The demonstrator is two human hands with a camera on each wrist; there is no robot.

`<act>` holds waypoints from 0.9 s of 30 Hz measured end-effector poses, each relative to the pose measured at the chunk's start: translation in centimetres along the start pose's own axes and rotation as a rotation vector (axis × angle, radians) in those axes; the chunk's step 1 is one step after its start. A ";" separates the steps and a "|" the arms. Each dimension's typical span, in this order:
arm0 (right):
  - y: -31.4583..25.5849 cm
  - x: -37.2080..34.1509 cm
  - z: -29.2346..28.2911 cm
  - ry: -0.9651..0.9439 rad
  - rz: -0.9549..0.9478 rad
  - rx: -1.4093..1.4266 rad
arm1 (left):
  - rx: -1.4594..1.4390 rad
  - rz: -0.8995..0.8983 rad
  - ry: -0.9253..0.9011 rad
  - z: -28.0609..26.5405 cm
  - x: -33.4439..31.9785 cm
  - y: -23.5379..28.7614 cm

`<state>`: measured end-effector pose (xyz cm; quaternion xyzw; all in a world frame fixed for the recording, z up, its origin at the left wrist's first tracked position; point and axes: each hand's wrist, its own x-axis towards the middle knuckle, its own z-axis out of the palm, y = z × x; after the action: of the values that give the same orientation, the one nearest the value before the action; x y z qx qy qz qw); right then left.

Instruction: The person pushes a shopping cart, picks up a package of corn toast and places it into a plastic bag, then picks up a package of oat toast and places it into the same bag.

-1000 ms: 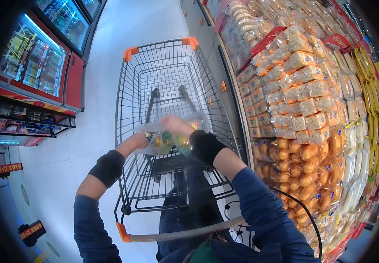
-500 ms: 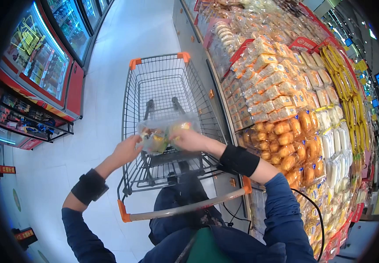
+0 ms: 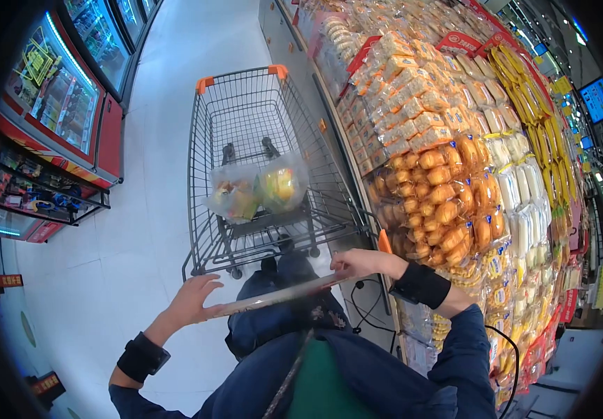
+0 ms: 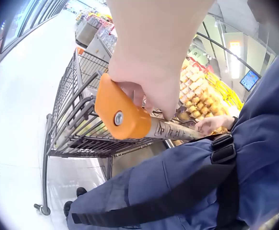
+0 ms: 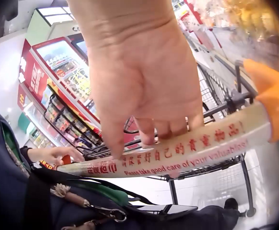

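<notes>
In the head view my left hand [image 3: 193, 300] is at the left end of the cart's handle bar [image 3: 273, 297], fingers spread and thumb beside the bar. The left wrist view has those fingers just behind the orange end cap [image 4: 122, 112]. My right hand [image 5: 144, 86] grips the bar towards its right end, thumb on the near side and fingers on the far side. Two clear plastic bags lie in the wire cart [image 3: 245, 115]: the left bag [image 3: 233, 194] has brown and green contents, the right bag [image 3: 282, 183] yellow and green.
Shelves of wrapped bread [image 3: 441, 181] run close along the cart's right side. Fridges [image 3: 64, 91] and a low rack [image 3: 36, 185] line the left, across the pale floor [image 3: 134, 209]. A black cable [image 3: 514, 349] loops beside my right arm.
Both hands were on the bags over the cart's basket. They have let go and drawn back to the handle bar. The bags now lie in the basket.
</notes>
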<state>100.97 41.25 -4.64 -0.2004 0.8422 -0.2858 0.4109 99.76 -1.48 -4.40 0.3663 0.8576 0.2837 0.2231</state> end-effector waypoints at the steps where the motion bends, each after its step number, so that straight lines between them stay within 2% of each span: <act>1: 0.1 -0.7 0.2 0.001 0.015 0.053 | -0.026 0.030 0.000 0.6 -0.2 0.0; 3: 0.4 -1.6 0.6 -0.017 0.046 0.074 | -0.060 0.085 0.005 0.9 -0.3 0.8; 6: -0.6 -3.2 1.2 0.116 0.183 0.018 | -0.159 -0.040 -0.211 1.9 -0.3 1.4; 9: -1.6 -3.1 1.4 0.173 0.206 -0.131 | -0.049 -0.029 -0.201 2.6 -0.1 1.1; 12: -1.1 -1.3 2.0 0.139 0.219 -0.300 | -0.012 -0.016 -0.228 2.4 0.2 0.7; 18: -3.0 -0.2 0.8 0.184 0.216 -0.337 | 0.079 0.005 -0.211 1.2 0.8 0.1; 21: -2.3 1.0 0.5 0.227 0.132 -0.425 | 0.170 0.004 -0.213 1.1 1.3 -0.8; 24: -2.5 2.2 -0.7 0.158 0.184 -0.464 | 0.230 -0.015 -0.195 1.3 2.6 -1.3; 27: -2.0 3.4 -1.2 0.249 0.160 -0.500 | 0.284 -0.020 -0.122 1.3 4.1 -1.7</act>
<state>98.23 38.20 -4.70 -0.1916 0.9437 -0.0582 0.2635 97.11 1.07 -7.20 0.4020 0.8777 0.1345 0.2235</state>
